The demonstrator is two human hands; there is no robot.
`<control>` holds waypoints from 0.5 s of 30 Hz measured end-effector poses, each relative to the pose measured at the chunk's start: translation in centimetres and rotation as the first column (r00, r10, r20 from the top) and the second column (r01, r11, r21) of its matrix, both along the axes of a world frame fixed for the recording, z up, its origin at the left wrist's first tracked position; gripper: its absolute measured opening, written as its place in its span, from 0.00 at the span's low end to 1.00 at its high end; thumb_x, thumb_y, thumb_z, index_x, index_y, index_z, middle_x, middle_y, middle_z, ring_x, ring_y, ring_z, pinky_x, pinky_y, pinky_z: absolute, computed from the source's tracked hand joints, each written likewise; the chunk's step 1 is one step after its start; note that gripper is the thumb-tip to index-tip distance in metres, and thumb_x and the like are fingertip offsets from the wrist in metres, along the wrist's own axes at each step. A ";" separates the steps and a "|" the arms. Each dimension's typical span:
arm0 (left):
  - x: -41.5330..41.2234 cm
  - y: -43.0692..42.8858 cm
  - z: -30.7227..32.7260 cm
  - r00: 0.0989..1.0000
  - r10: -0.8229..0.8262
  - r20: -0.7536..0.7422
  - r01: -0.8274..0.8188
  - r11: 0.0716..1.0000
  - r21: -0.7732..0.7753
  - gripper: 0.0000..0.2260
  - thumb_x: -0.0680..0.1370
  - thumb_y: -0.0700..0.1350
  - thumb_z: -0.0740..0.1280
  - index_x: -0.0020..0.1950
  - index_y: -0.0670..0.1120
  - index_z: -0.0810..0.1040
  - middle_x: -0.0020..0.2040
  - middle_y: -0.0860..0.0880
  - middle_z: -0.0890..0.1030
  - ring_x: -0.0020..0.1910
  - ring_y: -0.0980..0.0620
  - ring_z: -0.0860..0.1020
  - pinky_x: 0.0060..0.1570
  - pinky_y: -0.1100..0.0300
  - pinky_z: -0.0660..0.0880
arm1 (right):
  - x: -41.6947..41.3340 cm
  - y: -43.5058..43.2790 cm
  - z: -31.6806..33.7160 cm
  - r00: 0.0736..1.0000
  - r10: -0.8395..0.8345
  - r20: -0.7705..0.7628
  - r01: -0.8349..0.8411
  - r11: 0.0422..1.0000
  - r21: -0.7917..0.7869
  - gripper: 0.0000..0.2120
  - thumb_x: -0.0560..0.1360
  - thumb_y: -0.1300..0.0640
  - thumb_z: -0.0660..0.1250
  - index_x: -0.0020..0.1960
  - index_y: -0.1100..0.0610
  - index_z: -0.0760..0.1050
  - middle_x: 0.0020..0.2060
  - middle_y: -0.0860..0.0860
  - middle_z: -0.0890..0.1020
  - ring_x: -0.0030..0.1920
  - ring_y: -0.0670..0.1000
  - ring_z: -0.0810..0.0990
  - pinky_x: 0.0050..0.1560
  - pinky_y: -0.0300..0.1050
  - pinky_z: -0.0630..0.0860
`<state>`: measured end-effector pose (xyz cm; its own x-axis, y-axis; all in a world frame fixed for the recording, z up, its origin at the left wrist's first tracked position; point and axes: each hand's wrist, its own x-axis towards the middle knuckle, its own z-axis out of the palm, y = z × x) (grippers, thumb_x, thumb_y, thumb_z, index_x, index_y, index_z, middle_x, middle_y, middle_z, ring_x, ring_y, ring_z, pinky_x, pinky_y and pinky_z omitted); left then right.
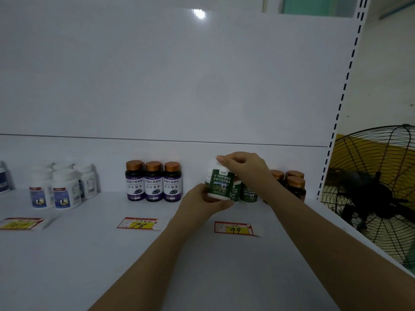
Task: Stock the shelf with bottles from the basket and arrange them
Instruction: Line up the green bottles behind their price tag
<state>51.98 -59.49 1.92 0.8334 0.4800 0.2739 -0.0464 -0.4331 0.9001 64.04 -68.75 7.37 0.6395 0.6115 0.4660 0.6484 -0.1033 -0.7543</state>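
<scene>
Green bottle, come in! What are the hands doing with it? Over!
Left hand grips base of green bottle, right hand grips its top. Bottle upright, in front of other green bottles. Copper-capped dark bottles close on its right.

Dim, bluish, soft; overhead glare, edge warping.

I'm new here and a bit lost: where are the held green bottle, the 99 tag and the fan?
green bottle (pixel 221 184), head view, on its green label.
99 tag (pixel 235 230), head view, on the yellow price patch.
fan (pixel 369 186), head view, on its dark centre.
</scene>
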 end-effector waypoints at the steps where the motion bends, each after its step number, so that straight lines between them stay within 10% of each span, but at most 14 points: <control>1: 0.0 0.1 0.1 1.000 -0.011 0.006 0.011 0.999 -0.041 0.17 0.70 0.50 0.74 0.54 0.52 0.72 0.48 0.57 0.79 0.47 0.61 0.78 0.42 0.70 0.72 | 0.2 0.0 0.1 0.999 0.029 -0.030 -0.030 1.000 -0.005 0.15 0.75 0.44 0.67 0.53 0.54 0.81 0.46 0.50 0.84 0.47 0.49 0.83 0.50 0.48 0.81; 7: -0.1 0.0 0.4 0.993 -0.116 0.001 0.114 0.971 -0.211 0.16 0.72 0.47 0.73 0.57 0.50 0.74 0.55 0.52 0.80 0.52 0.55 0.79 0.53 0.61 0.77 | 0.4 -0.8 1.0 0.869 0.352 -0.347 -0.341 0.935 0.094 0.13 0.79 0.57 0.62 0.64 0.52 0.73 0.57 0.54 0.79 0.57 0.53 0.80 0.57 0.48 0.78; 12: -0.4 -1.1 0.7 0.989 0.107 0.105 -0.101 0.993 -0.068 0.22 0.67 0.49 0.77 0.54 0.48 0.70 0.44 0.55 0.77 0.40 0.61 0.76 0.33 0.74 0.71 | -0.6 -0.9 1.6 0.938 0.241 -0.249 -0.250 0.968 -0.003 0.19 0.74 0.46 0.68 0.58 0.58 0.78 0.52 0.52 0.83 0.53 0.50 0.82 0.53 0.43 0.80; 15: -0.5 -1.1 0.6 0.993 0.086 0.085 -0.075 0.990 -0.121 0.27 0.65 0.49 0.78 0.58 0.46 0.68 0.47 0.53 0.78 0.43 0.58 0.78 0.38 0.69 0.73 | -0.9 -1.1 2.1 0.934 0.229 -0.274 -0.228 0.973 0.035 0.17 0.74 0.49 0.69 0.53 0.62 0.80 0.48 0.55 0.84 0.49 0.52 0.83 0.46 0.40 0.81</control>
<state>51.49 -60.55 2.55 0.7652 0.5781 0.2834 -0.0985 -0.3300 0.9388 63.13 -69.84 9.48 0.5855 0.7553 0.2943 0.4225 0.0255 -0.9060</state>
